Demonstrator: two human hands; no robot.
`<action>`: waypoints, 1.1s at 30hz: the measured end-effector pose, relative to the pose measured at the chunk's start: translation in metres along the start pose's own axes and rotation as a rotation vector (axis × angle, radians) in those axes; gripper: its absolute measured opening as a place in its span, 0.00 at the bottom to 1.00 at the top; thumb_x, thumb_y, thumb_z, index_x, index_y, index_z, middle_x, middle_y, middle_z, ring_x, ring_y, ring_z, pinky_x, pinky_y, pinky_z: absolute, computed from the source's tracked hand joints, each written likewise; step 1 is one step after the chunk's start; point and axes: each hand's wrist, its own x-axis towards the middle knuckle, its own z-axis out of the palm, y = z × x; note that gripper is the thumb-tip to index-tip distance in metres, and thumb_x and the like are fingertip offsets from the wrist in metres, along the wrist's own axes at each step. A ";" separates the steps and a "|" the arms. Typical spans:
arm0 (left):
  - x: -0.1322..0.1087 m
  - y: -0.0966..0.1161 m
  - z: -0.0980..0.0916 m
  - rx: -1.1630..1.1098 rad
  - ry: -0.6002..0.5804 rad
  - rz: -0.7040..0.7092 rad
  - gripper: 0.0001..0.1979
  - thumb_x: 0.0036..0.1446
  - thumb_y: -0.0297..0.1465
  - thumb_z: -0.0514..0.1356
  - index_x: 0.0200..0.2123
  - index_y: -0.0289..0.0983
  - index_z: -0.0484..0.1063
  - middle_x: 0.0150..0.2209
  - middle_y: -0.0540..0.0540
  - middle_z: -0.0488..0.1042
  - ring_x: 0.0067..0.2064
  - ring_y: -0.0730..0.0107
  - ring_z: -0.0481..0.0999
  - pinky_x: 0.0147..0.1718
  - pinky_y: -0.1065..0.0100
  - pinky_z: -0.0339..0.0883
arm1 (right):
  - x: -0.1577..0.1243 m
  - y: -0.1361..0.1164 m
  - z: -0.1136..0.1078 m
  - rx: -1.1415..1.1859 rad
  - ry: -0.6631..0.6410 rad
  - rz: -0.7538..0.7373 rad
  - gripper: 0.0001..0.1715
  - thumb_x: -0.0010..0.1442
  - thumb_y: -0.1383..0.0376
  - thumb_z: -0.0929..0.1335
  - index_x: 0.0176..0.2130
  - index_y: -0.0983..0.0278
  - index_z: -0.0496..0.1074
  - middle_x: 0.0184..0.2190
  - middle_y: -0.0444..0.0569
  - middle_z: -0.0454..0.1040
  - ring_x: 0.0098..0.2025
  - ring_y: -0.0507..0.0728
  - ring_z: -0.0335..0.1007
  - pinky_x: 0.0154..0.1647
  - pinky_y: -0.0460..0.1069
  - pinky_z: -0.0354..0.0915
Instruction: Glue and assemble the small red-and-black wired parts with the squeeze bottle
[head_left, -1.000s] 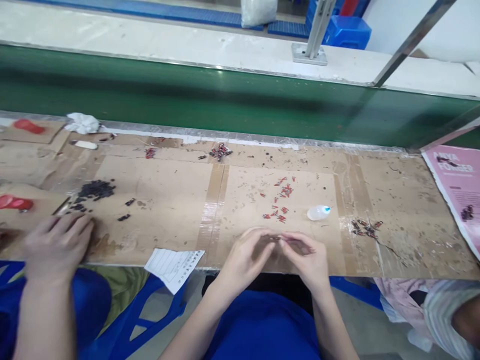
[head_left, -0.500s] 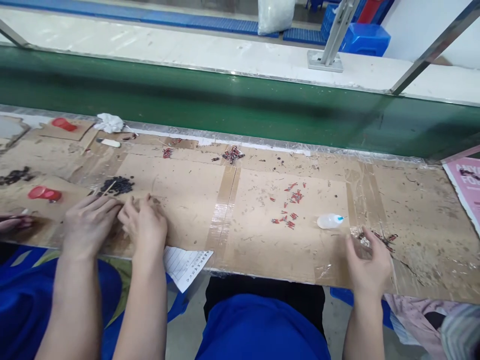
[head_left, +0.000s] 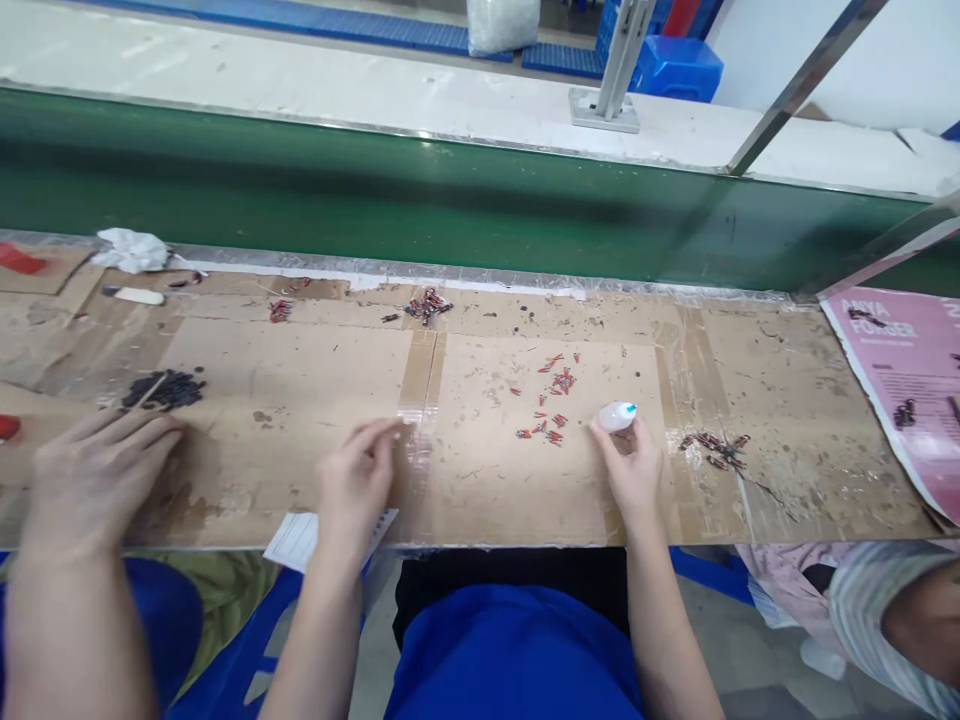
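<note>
My left hand (head_left: 358, 468) is over the cardboard, left of the tape seam, with thumb and fingertips pinched together. Whatever they hold, if anything, is too small to make out. My right hand (head_left: 634, 462) has its thumb and fingers around a small white squeeze bottle (head_left: 615, 417) with a blue tip pointing right. Between my hands lie several small red-and-dark parts (head_left: 561, 382), scattered in loose groups. To the right of my right hand is a tangled cluster of similar dark-and-red parts (head_left: 720, 452).
A co-worker's hand (head_left: 105, 470) rests at a pile of small black pieces (head_left: 169, 390) with a thin stick on it. Another heap of parts (head_left: 427, 306) lies near the back edge, below a green panel (head_left: 450, 205). A pink printed sheet (head_left: 892, 370) covers the right end.
My left hand has moved right, away from the black pile beside the co-worker's hand. My right hand has moved left from the tangled cluster to the bottle and taken hold of it.
</note>
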 end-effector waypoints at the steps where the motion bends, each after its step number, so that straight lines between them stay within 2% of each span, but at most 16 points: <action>1: -0.013 0.005 0.024 0.003 -0.043 0.016 0.16 0.63 0.40 0.60 0.48 0.35 0.71 0.48 0.43 0.73 0.48 0.61 0.75 0.47 0.55 0.72 | -0.001 -0.001 -0.001 -0.006 -0.004 -0.005 0.27 0.52 0.50 0.72 0.45 0.67 0.74 0.40 0.57 0.78 0.41 0.62 0.74 0.49 0.60 0.68; 3: -0.035 0.011 0.066 0.006 -0.110 0.053 0.16 0.64 0.38 0.59 0.51 0.37 0.70 0.51 0.42 0.72 0.48 0.62 0.75 0.46 0.56 0.73 | -0.005 -0.004 -0.002 0.019 -0.018 -0.025 0.25 0.54 0.51 0.72 0.44 0.66 0.73 0.39 0.56 0.77 0.41 0.62 0.73 0.49 0.59 0.68; 5: -0.049 0.016 0.096 0.009 -0.168 0.091 0.12 0.64 0.38 0.58 0.46 0.39 0.74 0.48 0.43 0.75 0.45 0.65 0.76 0.46 0.59 0.72 | -0.010 -0.007 -0.002 0.117 -0.047 -0.043 0.23 0.56 0.53 0.71 0.46 0.65 0.72 0.42 0.55 0.75 0.44 0.61 0.73 0.50 0.57 0.68; 7: -0.054 0.020 0.115 0.044 -0.184 0.169 0.09 0.64 0.35 0.57 0.40 0.41 0.77 0.41 0.44 0.77 0.42 0.63 0.76 0.44 0.60 0.72 | -0.015 -0.008 0.000 0.251 -0.081 -0.042 0.23 0.57 0.54 0.71 0.48 0.63 0.71 0.43 0.53 0.75 0.45 0.60 0.73 0.50 0.56 0.69; 9: -0.055 0.023 0.125 0.124 -0.143 0.289 0.10 0.64 0.31 0.55 0.39 0.40 0.78 0.38 0.44 0.78 0.40 0.62 0.76 0.43 0.60 0.70 | -0.019 -0.009 0.001 0.368 -0.111 -0.026 0.23 0.56 0.54 0.72 0.48 0.61 0.70 0.41 0.51 0.76 0.45 0.60 0.74 0.49 0.55 0.70; 11: -0.054 0.025 0.129 0.202 -0.092 0.390 0.12 0.64 0.27 0.54 0.43 0.39 0.77 0.38 0.44 0.79 0.40 0.62 0.75 0.42 0.60 0.70 | -0.022 -0.011 0.001 0.448 -0.126 -0.008 0.24 0.55 0.53 0.73 0.48 0.60 0.71 0.41 0.51 0.77 0.45 0.60 0.75 0.49 0.55 0.70; 14: -0.054 0.027 0.125 0.266 -0.079 0.447 0.19 0.61 0.21 0.51 0.49 0.41 0.75 0.38 0.44 0.77 0.40 0.62 0.72 0.41 0.61 0.69 | -0.026 -0.014 -0.002 0.513 -0.129 0.015 0.27 0.52 0.53 0.75 0.50 0.59 0.71 0.41 0.50 0.79 0.43 0.60 0.76 0.47 0.55 0.70; 16: -0.056 0.029 0.118 0.290 -0.100 0.459 0.27 0.57 0.16 0.48 0.51 0.43 0.74 0.38 0.44 0.74 0.41 0.62 0.71 0.41 0.61 0.68 | -0.029 -0.016 -0.005 0.545 -0.134 0.047 0.30 0.49 0.54 0.76 0.49 0.57 0.70 0.37 0.47 0.79 0.38 0.59 0.76 0.41 0.53 0.70; 18: -0.058 0.032 0.108 0.293 -0.124 0.457 0.30 0.53 0.13 0.47 0.50 0.44 0.75 0.38 0.44 0.71 0.42 0.63 0.70 0.41 0.62 0.68 | -0.032 -0.017 -0.008 0.602 -0.140 0.095 0.27 0.46 0.55 0.78 0.45 0.57 0.71 0.31 0.44 0.77 0.31 0.56 0.74 0.33 0.50 0.68; 21: -0.063 0.040 0.096 0.262 -0.168 0.423 0.25 0.57 0.15 0.47 0.47 0.43 0.75 0.39 0.44 0.71 0.41 0.64 0.71 0.41 0.63 0.68 | -0.036 -0.017 -0.008 0.784 -0.121 0.174 0.23 0.43 0.55 0.78 0.36 0.59 0.72 0.27 0.42 0.74 0.26 0.52 0.68 0.25 0.46 0.63; 23: -0.067 0.045 0.093 0.225 -0.212 0.393 0.19 0.62 0.19 0.49 0.47 0.42 0.74 0.39 0.45 0.72 0.42 0.65 0.72 0.40 0.64 0.68 | -0.036 -0.018 -0.006 0.911 -0.088 0.237 0.22 0.42 0.54 0.78 0.35 0.60 0.72 0.28 0.42 0.73 0.26 0.51 0.67 0.22 0.45 0.61; 25: -0.073 0.049 0.098 0.166 -0.234 0.365 0.14 0.64 0.23 0.50 0.46 0.41 0.72 0.39 0.46 0.74 0.42 0.66 0.74 0.42 0.65 0.68 | -0.035 -0.019 -0.005 0.985 -0.062 0.288 0.21 0.43 0.53 0.76 0.35 0.60 0.72 0.29 0.43 0.73 0.26 0.51 0.67 0.22 0.44 0.61; 29: -0.087 0.052 0.123 0.068 -0.245 0.362 0.08 0.65 0.26 0.53 0.43 0.40 0.71 0.38 0.47 0.78 0.42 0.66 0.76 0.42 0.64 0.67 | -0.032 -0.022 -0.003 0.981 -0.025 0.333 0.19 0.48 0.49 0.73 0.32 0.60 0.71 0.25 0.42 0.70 0.23 0.51 0.64 0.19 0.44 0.59; 33: -0.091 0.047 0.140 0.230 -0.167 0.480 0.06 0.65 0.27 0.56 0.37 0.42 0.73 0.35 0.49 0.81 0.48 0.58 0.75 0.44 0.59 0.60 | -0.035 -0.018 -0.002 0.818 0.028 0.297 0.19 0.46 0.51 0.74 0.33 0.61 0.72 0.26 0.43 0.72 0.23 0.50 0.64 0.18 0.44 0.57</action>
